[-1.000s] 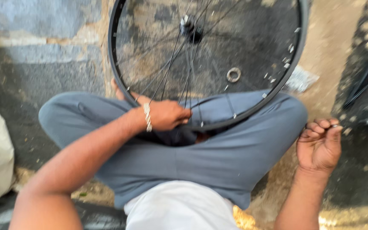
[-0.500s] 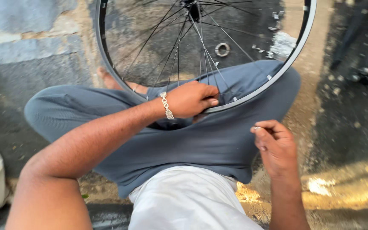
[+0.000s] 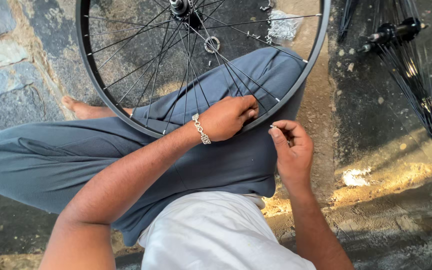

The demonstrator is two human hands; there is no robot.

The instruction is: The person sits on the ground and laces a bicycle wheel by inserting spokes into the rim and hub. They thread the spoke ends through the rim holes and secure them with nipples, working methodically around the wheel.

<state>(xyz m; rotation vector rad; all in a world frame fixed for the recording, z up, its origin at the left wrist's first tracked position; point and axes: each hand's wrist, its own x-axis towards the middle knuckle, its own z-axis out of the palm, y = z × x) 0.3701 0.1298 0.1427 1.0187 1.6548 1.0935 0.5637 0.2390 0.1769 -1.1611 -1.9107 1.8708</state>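
A black bicycle wheel rim [image 3: 92, 95] is seen resting across the lap of a seated person in grey trousers [image 3: 66, 155] and a white shirt [image 3: 216, 235]. Its thin spokes [image 3: 196, 70] fan out from the hub [image 3: 178, 6] at the top edge of the view. The left hand [image 3: 228, 117], with a silver chain bracelet [image 3: 201, 129] worn at its wrist, is laid on the lower arc of the rim, its fingers curled closed around the rim and the spokes there. The right hand [image 3: 291, 150] is held just beside the rim, close to the left hand but apart from it; its thumb and forefinger are pressed together on a tiny pale piece [image 3: 273, 126] (too small to be identified), and the other fingers are folded in.

A bare foot [image 3: 78, 107] can be made out behind the rim on the left. On the stone ground [image 3: 16, 75] beyond the wheel, a small metal ring [image 3: 212, 44] is seen through the spokes, and a little clear packet of small silvery parts [image 3: 283, 25], roughly square and pale, lies just inside the rim at the upper right. At the far right, a bundle of loose black spokes joined to a second hub [image 3: 401, 55] is laid on the dark ground, well apart from both hands. A small crumpled whitish scrap [image 3: 356, 176] is caught in a sunlit patch to the right of the right hand.
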